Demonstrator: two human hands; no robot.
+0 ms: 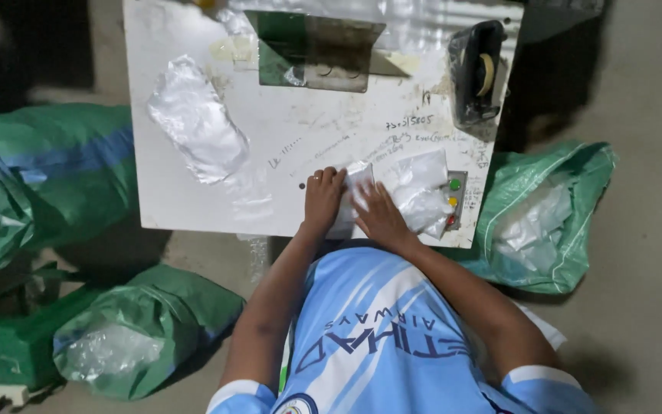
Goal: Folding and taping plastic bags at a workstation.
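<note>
Head view, looking down. Both hands rest on a small clear plastic bag (352,201) lying at the near edge of the white worktop (193,207), toward its 5 o'clock corner.

Left hand (322,201): palm down on the bag's left side, fingers (329,178) spread flat and pointing to 12 o'clock; pressing, not closed around anything.
Right hand (381,215): flat on the bag's right half, fingers pointing toward 10 o'clock; likewise pressing, nothing pinched.

Just beside the bag at 2 o'clock: a loose heap of similar clear bags (421,190), touching a small button panel (453,201) with green, yellow and red buttons. Well apart at 10 o'clock: a crumpled plastic sheet (197,121). At 12 o'clock a metal bracket (316,50); at 1 o'clock a black tape dispenser (478,73). On the floor, green woven sacks at 3 o'clock (553,215) and 8 o'clock (147,326), both showing plastic inside.

Handling judgement: bag looks very light, thin, limp and slick; it would likely slide on the worktop and cling to neighbours. Best held flat under the palms, or pinched at a corner or edge, since the middle offers no stiffness. Not fragile, but creases easily.
</note>
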